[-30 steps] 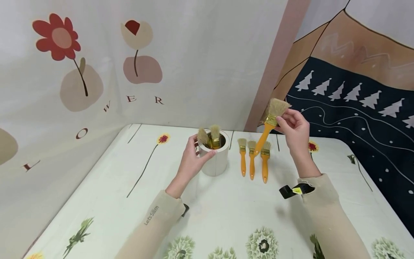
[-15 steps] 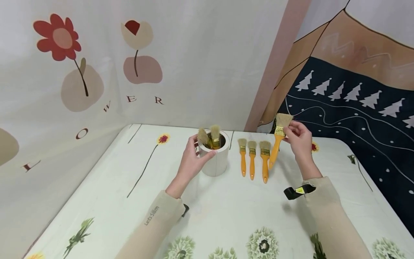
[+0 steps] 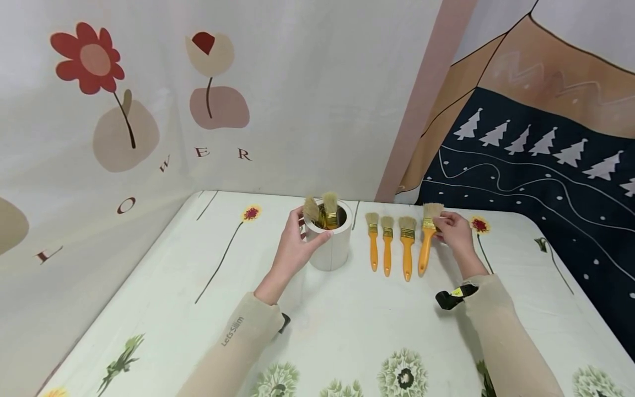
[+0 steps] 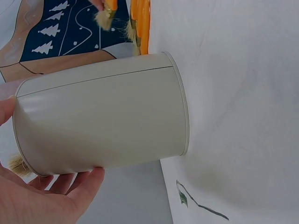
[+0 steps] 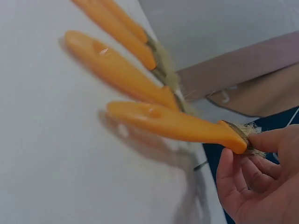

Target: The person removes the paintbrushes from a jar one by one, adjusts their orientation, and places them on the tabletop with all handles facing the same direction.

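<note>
My left hand [image 3: 292, 242] grips a white cylindrical can [image 4: 103, 116] by its upper part, thumb on the near side and fingers round the far left. Two paintbrushes stand bristles up in it; one brush [image 3: 330, 209] leans at the middle of the opening. With thumb and fingers my right hand [image 3: 456, 234] pinches another paintbrush [image 5: 173, 123] near its metal band. That brush has an orange handle and pale bristles, and a shadow lies beneath it in the right wrist view. To its left, three paintbrushes lie side by side, the nearest being a wide brush [image 3: 407, 248].
A white flower-printed cloth covers the table [image 3: 347, 320]. Behind it hangs a pale curtain [image 3: 307, 110] with printed flowers and letters. On the right, a dark blue cloth [image 3: 521, 165] with white trees hangs past the table's edge.
My right hand has moved the paintbrush down and to the right, from above the row to beside its right end. The left hand and the can stay in place.
</note>
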Demonstrator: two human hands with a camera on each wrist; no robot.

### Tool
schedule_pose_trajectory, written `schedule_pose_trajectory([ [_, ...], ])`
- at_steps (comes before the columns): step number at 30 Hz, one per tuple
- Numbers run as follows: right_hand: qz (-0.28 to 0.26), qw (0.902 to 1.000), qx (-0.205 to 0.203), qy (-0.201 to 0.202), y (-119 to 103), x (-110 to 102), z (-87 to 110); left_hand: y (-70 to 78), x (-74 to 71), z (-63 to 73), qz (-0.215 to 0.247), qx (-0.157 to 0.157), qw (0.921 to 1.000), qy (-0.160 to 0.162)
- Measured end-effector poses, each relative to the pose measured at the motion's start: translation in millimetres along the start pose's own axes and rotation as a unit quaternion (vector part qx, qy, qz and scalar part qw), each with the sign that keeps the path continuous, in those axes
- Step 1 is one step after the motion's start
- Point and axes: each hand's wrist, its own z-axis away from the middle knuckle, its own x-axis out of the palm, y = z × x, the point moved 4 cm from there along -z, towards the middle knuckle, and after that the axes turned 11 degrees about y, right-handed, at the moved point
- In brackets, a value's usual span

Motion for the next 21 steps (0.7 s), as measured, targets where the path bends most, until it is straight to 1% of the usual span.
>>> schedule_pose_trajectory([
  [2,0.017,0.9997,0.013,-0.009,7.5,2.3,-2.5,-0.4,0.2,0.0,-0.002,-0.001,1.0000,0.000],
  [5,0.025,0.9990,0.028,-0.022,16.5,5.1,-6.1,-0.2,0.1,0.3,-0.004,-0.003,1.0000,-0.001],
  [10,0.042,0.9978,0.037,-0.036,25.7,8.3,-11.6,0.3,-0.3,0.7,-0.004,-0.003,1.0000,-0.001],
  [13,0.055,0.9976,0.026,-0.032,26.1,9.2,-12.9,0.2,-0.4,0.7,-0.003,-0.003,1.0000,0.000],
  [15,0.074,0.9969,0.013,-0.026,24.7,9.1,-13.1,0.1,0.0,0.6,-0.001,-0.003,1.0000,0.000],
  [21,0.142,0.9895,-0.015,-0.019,16.0,10.6,-10.0,0.4,0.2,-0.4,-0.002,0.004,1.0000,0.002],
])
